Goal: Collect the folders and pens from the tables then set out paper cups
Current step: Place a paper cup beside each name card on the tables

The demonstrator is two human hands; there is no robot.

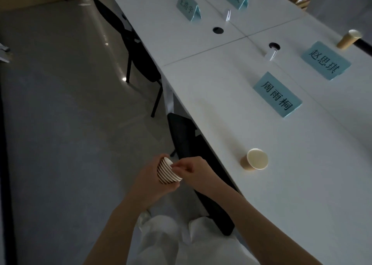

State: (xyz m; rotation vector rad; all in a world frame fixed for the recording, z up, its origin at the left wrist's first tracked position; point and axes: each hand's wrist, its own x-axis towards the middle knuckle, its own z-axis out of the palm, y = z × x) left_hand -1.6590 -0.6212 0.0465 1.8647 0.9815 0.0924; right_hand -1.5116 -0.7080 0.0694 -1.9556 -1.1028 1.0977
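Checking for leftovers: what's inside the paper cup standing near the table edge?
The paper cup shows only its bare pale inner wall, nothing in it. The very bottom is hidden by the tilted viewing angle.

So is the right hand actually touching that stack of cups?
Touching. The head view shows the right hand with its fingertips pinching the rim of the top cup in the stack of cups, which the left hand grips.

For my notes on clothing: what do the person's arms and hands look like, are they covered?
Both forearms are bare, with no sleeves in view. The left hand and right hand wear no gloves, and no rings or watch show. Below them are light, whitish trousers.
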